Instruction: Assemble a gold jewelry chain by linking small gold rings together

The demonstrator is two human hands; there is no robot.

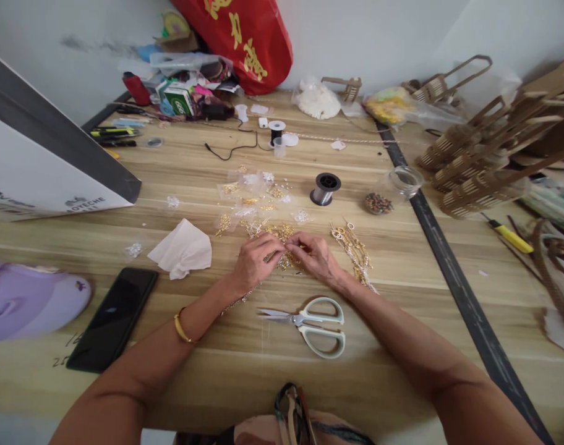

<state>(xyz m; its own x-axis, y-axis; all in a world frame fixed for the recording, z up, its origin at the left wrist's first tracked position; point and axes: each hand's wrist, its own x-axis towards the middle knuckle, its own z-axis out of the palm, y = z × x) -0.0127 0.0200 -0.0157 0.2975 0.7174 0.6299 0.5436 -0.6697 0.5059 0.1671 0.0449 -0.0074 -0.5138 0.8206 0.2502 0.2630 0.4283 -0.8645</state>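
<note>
My left hand (260, 256) and my right hand (315, 254) meet fingertip to fingertip over a loose pile of small gold and silver beads (282, 232). Both are closed in a pinch; whatever lies between the fingertips is too small to make out. A thin beaded strand (240, 301) shows beside my left wrist, its other end hidden under the hand. Right of my right hand lies a bunch of gold and white beaded strands (355, 252). Scissors with pale handles (305, 319) rest between my forearms, blades pointing left.
Small bags of findings (249, 201) and a wire spool (326, 189) lie beyond my hands. An open jar of dark beads (379, 203) lies on its side to the right. Leftward are a crumpled tissue (182, 250), a phone (115, 318) and a large box (45, 161).
</note>
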